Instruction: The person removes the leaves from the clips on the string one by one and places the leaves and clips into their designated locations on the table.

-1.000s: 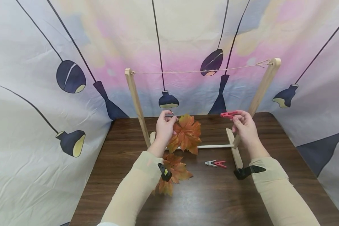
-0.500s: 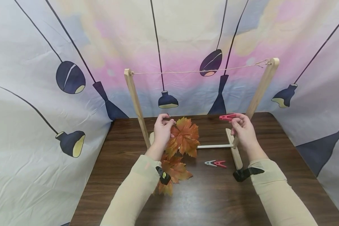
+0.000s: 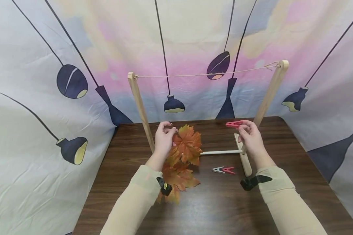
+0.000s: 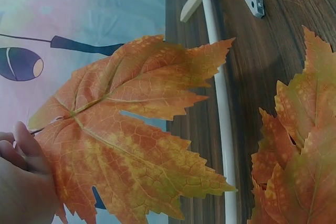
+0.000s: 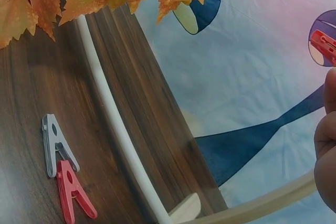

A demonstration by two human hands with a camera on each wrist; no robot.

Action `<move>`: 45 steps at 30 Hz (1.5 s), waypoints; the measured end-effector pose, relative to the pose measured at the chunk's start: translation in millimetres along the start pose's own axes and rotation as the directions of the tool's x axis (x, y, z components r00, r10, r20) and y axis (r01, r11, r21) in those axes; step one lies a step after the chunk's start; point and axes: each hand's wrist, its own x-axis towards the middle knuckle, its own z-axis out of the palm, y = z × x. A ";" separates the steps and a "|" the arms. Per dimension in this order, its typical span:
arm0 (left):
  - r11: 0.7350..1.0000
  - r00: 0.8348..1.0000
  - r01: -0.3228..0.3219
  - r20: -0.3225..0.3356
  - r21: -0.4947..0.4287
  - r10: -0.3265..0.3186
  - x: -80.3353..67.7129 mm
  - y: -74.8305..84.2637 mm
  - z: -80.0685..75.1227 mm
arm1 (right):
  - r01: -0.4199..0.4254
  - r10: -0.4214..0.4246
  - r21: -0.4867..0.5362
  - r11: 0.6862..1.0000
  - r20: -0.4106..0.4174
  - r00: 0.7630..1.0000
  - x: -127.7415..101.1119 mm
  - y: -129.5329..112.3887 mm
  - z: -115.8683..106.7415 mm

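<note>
Head camera looks down over the table (image 3: 223, 202) from above; both wrist cameras sit close, sharing the dowel (image 4: 220, 108) and leaves (image 5: 31, 3).

Both arms up and extended forward over the table, forearms in beige sleeves, a black strap at each wrist. Left hand (image 3: 164, 138) raised at centre-left, wrist bent slightly inward, fingers curled, thumb and index fingertips (image 3: 168, 125) pinched together at the top of the hand on a thin stem; the leaf (image 3: 186, 145) hangs just right of the palm. Left wrist view shows only fingertips at the lower left edge. Right hand (image 3: 250, 137) at about the same height, well apart from the left, fingers curled, thumb and index pinching a red clip (image 3: 233, 124) that points left from the fingertips.
</note>
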 end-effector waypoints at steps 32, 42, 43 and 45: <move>0.999 0.998 -0.051 -0.040 -0.005 0.051 -3.1 1.8 -27.2 | -0.054 0.053 -0.093 0.994 -0.006 0.999 -6.2 3.6 -5.1; 1.000 0.997 -0.023 -0.071 0.013 0.024 -10.8 -10.6 -37.3 | -0.062 0.062 -0.103 0.993 -0.005 0.998 -7.0 5.7 -6.7; 1.000 0.997 -0.022 -0.075 0.012 0.023 -11.4 -11.7 -38.4 | -0.063 0.063 -0.100 0.993 -0.003 0.998 -6.7 6.7 -7.0; 1.000 0.996 -0.023 -0.080 0.008 0.024 -12.5 -13.3 -40.8 | -0.064 0.064 -0.100 0.993 0.002 0.998 -6.5 7.8 -6.6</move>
